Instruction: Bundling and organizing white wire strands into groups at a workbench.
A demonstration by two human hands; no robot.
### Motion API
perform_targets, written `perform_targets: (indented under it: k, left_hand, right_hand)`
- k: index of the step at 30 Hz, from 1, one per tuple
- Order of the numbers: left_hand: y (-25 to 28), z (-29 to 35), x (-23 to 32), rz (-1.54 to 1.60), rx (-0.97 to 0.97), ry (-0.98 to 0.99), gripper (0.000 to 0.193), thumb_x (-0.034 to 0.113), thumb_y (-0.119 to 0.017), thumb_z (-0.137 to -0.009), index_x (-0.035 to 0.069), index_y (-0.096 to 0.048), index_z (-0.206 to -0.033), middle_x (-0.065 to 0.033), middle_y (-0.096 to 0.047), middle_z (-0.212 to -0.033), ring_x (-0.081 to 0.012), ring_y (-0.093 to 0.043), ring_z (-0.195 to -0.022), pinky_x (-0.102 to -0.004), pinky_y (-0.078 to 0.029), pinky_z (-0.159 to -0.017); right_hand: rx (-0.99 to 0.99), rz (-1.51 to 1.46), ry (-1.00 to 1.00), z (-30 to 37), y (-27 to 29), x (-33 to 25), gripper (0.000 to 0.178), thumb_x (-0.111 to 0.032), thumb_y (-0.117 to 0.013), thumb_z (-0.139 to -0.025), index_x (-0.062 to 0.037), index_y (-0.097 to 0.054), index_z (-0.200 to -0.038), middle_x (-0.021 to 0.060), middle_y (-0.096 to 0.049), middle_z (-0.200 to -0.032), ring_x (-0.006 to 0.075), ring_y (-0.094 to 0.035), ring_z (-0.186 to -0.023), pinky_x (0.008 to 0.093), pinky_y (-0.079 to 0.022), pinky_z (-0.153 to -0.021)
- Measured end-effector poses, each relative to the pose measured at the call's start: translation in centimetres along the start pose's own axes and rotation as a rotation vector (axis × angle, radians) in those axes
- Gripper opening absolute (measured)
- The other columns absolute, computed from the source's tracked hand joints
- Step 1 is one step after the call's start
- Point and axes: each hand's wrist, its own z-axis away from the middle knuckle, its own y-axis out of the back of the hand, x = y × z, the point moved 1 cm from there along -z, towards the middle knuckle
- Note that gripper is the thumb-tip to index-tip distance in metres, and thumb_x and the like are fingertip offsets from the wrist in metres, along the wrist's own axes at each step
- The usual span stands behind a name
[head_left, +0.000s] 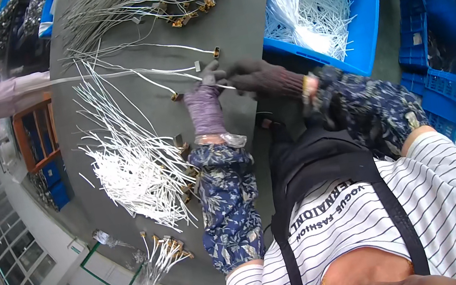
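My left hand [206, 100], in a ribbed purple-grey glove, is closed over the table with its fingers pinching a thin white wire [224, 87]. Close by on its right is my right hand [268, 78], in a dark glove; its fingers are smeared by motion, so their hold is unclear. Beyond my left fingers lie a small pale connector block [197, 66] and a brass-coloured terminal [216, 52], each at the end of a white lead. Another terminal [176, 96] rests just left of my left glove.
A heap of white wires [137, 180] covers the near left of the grey table [241, 12]. Grey wires with terminals [114, 16] lie at the far side. A blue crate [366, 8] of white wires stands right. At left shows another person's pink sleeve [6, 98].
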Motion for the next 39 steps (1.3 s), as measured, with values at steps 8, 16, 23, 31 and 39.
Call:
perform_targets:
  k: [8,16,23,31,39]
  left_hand:
    - [4.1,-1.8,1.8,-0.816,0.45,-0.187,0.027,0.022,-0.068,-0.085,0.009,-0.063,-0.108,-0.0136,-0.062,-0.097,-0.0222,-0.061,-0.09,-0.0342,-0.051,-0.076]
    - [-7.9,13.5,-14.7,-0.527,-0.536,-0.121,0.015,0.012,-0.062,-0.086,0.007,-0.065,-0.1,-0.0093,-0.064,-0.094,-0.0213,-0.061,-0.088,-0.0311,-0.049,-0.079]
    - [3.1,15.3,-52.9,-0.788,-0.47,0.043,0.021,0.016,-0.064,-0.083,0.005,-0.066,-0.101,-0.0121,-0.068,-0.085,-0.0226,-0.065,-0.077,-0.0301,-0.05,-0.074]
    - [-3.1,6.0,-76.1,-1.612,-0.719,-0.001,0.027,0.028,-0.047,-0.093,0.011,-0.068,-0.097,-0.0129,-0.067,-0.095,-0.0265,-0.066,-0.083,-0.0376,-0.053,-0.071]
    - [-1.2,-2.0,-100.8,-1.377,0.206,0.867,0.029,0.039,-0.066,-0.081,0.011,-0.071,-0.088,-0.0115,-0.069,-0.086,-0.0221,-0.067,-0.079,-0.037,-0.052,-0.064]
  right_hand:
    - [0.337,0.008,0.215,2.5,-0.1,9.8,0.046,-0.022,-0.067,-0.082,-0.0066,-0.052,-0.123,0.0105,-0.063,-0.095,0.0193,-0.062,-0.085,0.0326,-0.05,-0.078]
    - [0.09,0.161,-0.355,10.8,-5.8,31.7,0.037,-0.032,-0.064,-0.081,-0.0058,-0.062,-0.107,0.0174,-0.065,-0.098,0.0312,-0.063,-0.087,0.036,-0.049,-0.08]
    - [0.127,0.262,-0.314,7.4,-5.3,52.5,0.037,-0.033,-0.064,-0.08,-0.0064,-0.064,-0.105,0.0157,-0.066,-0.099,0.031,-0.063,-0.092,0.0386,-0.049,-0.081]
    - [0.192,0.342,-0.209,3.3,4.9,54.9,0.026,-0.013,-0.069,-0.076,-0.003,-0.063,-0.099,0.0146,-0.064,-0.094,0.0303,-0.063,-0.085,0.0368,-0.049,-0.074]
    - [0.178,0.761,0.266,1.8,7.5,52.3,0.009,-0.015,-0.071,-0.073,-0.0107,-0.067,-0.079,0.0095,-0.061,-0.076,0.0291,-0.063,-0.068,0.04,-0.049,-0.054]
